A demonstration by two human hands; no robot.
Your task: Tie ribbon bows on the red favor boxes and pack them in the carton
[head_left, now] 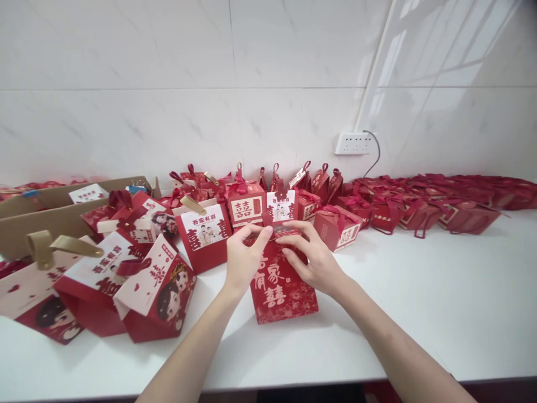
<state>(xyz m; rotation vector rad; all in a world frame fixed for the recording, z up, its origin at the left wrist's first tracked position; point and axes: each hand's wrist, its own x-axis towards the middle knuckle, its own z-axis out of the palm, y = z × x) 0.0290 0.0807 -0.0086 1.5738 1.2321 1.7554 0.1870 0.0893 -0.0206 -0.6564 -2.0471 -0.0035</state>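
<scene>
A red paper gift box (pixel 281 291) with gold characters lies on the white table (pixel 419 313) in front of me. My left hand (pixel 243 258) pinches its top left edge with thumb and fingers. My right hand (pixel 312 257) grips the top right edge, fingers curled over the opening. Both hands meet at the box's upper rim, near a red-and-white box (pixel 280 208) just behind.
Several assembled red and white gift boxes with ribbon handles (pixel 155 285) crowd the left and back. Flat red boxes (pixel 440 201) lie stacked along the right wall. Cardboard cartons (pixel 54 215) sit at far left. A wall socket (pixel 353 143) with a cable is behind.
</scene>
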